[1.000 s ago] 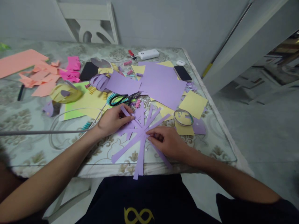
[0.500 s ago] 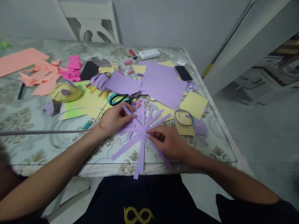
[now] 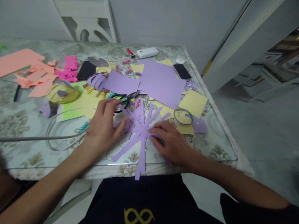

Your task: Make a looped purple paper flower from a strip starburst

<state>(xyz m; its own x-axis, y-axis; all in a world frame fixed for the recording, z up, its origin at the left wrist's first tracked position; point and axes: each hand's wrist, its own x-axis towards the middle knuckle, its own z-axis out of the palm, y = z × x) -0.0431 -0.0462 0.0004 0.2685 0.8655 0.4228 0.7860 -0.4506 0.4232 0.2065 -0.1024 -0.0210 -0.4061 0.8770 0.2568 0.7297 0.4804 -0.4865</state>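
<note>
Several purple paper strips (image 3: 140,123) lie crossed in a star shape near the table's front edge, one end hanging over it. My left hand (image 3: 102,124) rests with its fingers stretched out over the strips' left ends, just in front of black scissors (image 3: 127,97). My right hand (image 3: 169,140) lies on the right side of the star, its fingers curled together and pressing down on the strips by the crossing point.
Purple sheets (image 3: 161,84), yellow squares (image 3: 192,102) and a tape ring (image 3: 184,116) lie behind the strips. Further off are two phones (image 3: 181,71), a power bank (image 3: 147,52), pink scraps (image 3: 68,67) and orange paper (image 3: 18,57). A grey cable (image 3: 53,137) loops at the left. A chair (image 3: 86,21) stands behind the table.
My left hand has let go of the strip it pinched and now lies spread lower over the strips. My right hand has slid further onto the star's centre.
</note>
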